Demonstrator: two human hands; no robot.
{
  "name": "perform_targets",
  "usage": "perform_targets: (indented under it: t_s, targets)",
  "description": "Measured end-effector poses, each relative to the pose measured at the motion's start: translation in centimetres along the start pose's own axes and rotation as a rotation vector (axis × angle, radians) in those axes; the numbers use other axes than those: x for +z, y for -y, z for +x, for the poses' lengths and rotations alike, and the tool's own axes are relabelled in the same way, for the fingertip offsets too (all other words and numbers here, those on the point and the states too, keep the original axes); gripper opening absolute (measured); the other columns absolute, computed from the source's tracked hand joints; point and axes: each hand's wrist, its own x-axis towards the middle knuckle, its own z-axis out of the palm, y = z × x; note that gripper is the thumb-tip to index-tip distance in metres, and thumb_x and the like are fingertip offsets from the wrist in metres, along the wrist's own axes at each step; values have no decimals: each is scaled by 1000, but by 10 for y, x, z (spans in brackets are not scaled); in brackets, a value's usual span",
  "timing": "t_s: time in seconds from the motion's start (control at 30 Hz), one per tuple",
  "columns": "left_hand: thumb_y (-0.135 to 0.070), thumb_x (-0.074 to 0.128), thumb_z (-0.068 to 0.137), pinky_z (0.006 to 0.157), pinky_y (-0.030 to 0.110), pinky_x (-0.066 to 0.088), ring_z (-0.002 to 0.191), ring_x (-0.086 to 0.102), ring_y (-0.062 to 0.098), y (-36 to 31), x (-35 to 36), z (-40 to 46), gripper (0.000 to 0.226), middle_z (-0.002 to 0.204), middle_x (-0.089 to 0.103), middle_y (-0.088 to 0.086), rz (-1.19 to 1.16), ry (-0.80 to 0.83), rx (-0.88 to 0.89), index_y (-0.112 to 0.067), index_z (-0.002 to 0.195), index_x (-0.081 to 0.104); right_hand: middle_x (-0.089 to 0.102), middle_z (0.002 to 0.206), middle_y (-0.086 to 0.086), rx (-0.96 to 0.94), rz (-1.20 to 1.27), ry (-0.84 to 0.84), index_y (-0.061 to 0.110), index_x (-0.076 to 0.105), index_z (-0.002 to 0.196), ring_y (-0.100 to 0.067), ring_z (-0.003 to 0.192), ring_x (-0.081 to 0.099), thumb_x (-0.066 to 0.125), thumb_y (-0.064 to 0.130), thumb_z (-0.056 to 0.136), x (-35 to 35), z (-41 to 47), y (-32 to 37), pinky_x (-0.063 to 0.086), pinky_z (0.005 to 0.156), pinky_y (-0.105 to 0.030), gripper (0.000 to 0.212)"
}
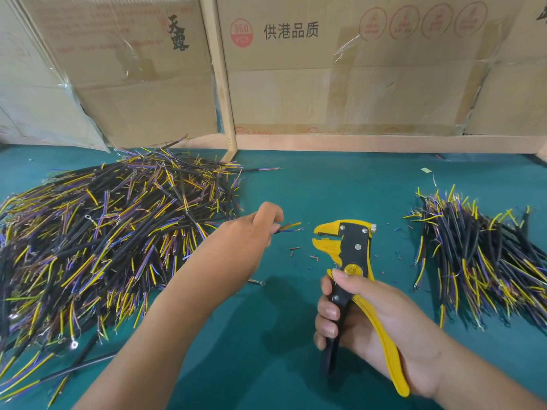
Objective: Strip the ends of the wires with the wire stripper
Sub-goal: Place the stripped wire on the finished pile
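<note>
My left hand [260,224] pinches one black cable [285,227] near the middle of the frame, its yellow, blue and brown cores poking out to the right toward the tool. My right hand [364,315], lower right of centre, is wrapped around the handles of the yellow-and-black wire stripper [349,247], whose head points up and left with its jaws apart, just beside the wire ends but not on them. I judge I am between strips, lining up a core. Next I must feed one end squarely into the jaws, then squeeze. The big heap of wires [112,232] fills the left of the frame, a smaller pile [479,255] lies at right, and insulation scraps [302,255] dot the green table [340,184].
</note>
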Motion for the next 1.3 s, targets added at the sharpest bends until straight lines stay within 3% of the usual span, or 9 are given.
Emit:
perform_targets:
  t_s: [0.07,0.43,0.6,0.93,1.03,1.13,1.2,1.3]
  targets:
    - [-23,32,107,67,37,41,70,53,25,2,1,1,11,86,57,-2,5,3,-17,-20,112,40,49,69,-11,-2,-6,-7,9,66,85,-30,59,50,86,37,78,0,0,0,50,65,-48,35]
    - [-25,29,107,69,42,44,70,53,27,-3,-2,1,12,85,55,-1,-13,-5,-56,-19,108,40,48,69,-12,2,-6,-10,8,66,84,-30,59,50,87,36,77,1,0,0,50,65,-48,35]
    - [-26,29,107,66,41,40,73,55,31,-3,-4,2,12,81,49,-5,-22,-38,-161,-19,108,40,49,68,-12,8,-6,-18,8,66,83,-30,58,50,89,36,75,3,-1,0,50,64,-48,36]
    - [-17,32,107,65,39,37,76,55,32,-2,-3,2,6,91,54,1,-31,-50,-182,-19,107,38,49,69,-12,6,-14,-24,8,66,85,-31,60,51,87,35,78,4,-2,0,50,66,-48,35]
    - [-22,34,107,67,38,33,86,56,32,-2,-2,2,15,100,54,0,-66,-148,-177,-16,116,45,49,69,-12,10,-18,-25,8,66,84,-31,59,51,88,35,76,6,-3,0,50,65,-48,36]
    - [-13,41,105,80,35,37,101,54,30,0,-1,4,25,117,56,5,-119,-277,-107,-11,127,52,49,69,-13,16,-25,-37,7,67,84,-31,59,50,90,35,72,8,-3,0,50,64,-48,39]
    - [-11,44,103,76,31,38,93,57,27,-1,-1,3,23,106,61,3,-201,-412,-67,-15,122,56,48,69,-13,12,-20,-44,7,66,85,-31,59,50,90,35,73,8,-4,1,50,64,-48,38]
    - [-19,44,103,72,26,50,77,68,9,-1,-1,1,16,86,68,-8,-501,-583,-110,-33,103,52,48,70,-13,15,-16,-33,7,65,86,-31,60,49,88,34,75,10,-6,2,50,65,-48,37]
